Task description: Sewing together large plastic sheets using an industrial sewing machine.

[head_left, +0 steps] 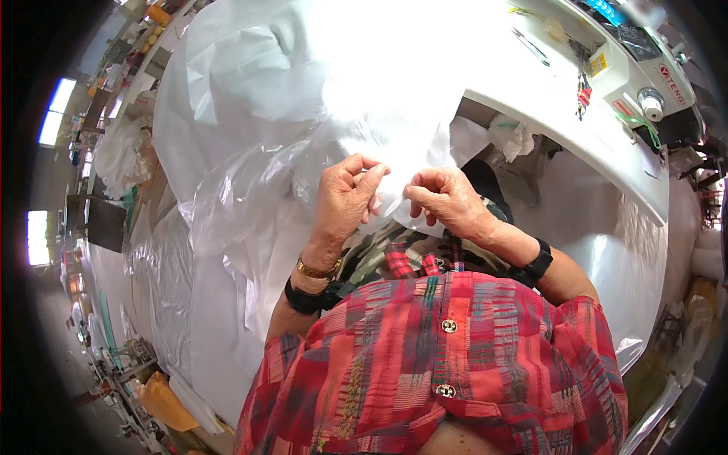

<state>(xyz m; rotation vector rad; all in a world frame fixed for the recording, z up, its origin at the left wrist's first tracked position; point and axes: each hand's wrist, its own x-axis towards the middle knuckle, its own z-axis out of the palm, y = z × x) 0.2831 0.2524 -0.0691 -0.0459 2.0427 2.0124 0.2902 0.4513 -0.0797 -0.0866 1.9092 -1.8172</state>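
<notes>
A large sheet of thin, shiny white material spreads over the table and hangs down toward my lap. Overexposure washes out its middle. Close above its near edge, my left hand is closed, thumb against forefinger. Whatever lies in that pinch is too small or too bright to make out. A short gap away, my right hand is also closed in a pinch, with a pale fold of the sheet at its fingertips. The two hands face each other without touching.
To the right stands a white sewing machine with a dial and a panel. Tweezers and small red-handled snips lie on its white tabletop. Crumpled white material sits below the table's edge. Clear plastic sheeting hangs at left.
</notes>
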